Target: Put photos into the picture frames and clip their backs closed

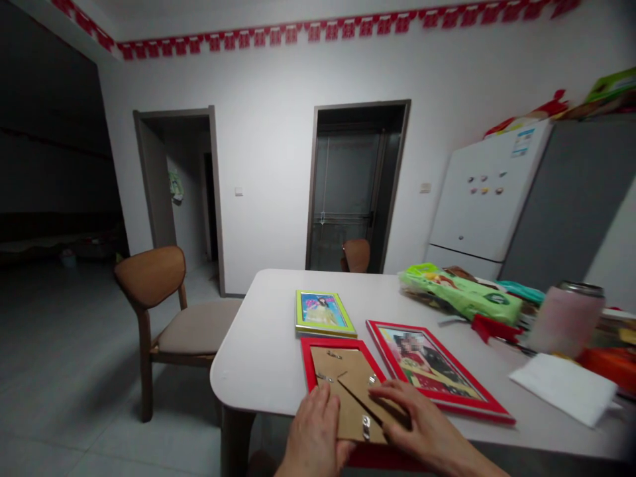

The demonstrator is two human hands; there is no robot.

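A red picture frame [309,358] lies face down at the table's near edge, its brown backing board [342,364] facing up. Small metal clips sit along the board, and a dark diagonal slit runs across it. My left hand [315,424] grips the near left side of the frame, fingers on the board. My right hand [422,424] is curled at the right of the board, thumb and fingers on either side of the stand flap by the slit. Just right lies another red frame [477,397] with a photo face up. Behind is a green frame [325,315], also picture side up.
On the right of the white table [263,351] are a green packet [462,295], a pinkish jar [566,321], white tissue [566,387] and red items. A brown chair [163,311] stands at left. A fridge [481,192] is at the back right.
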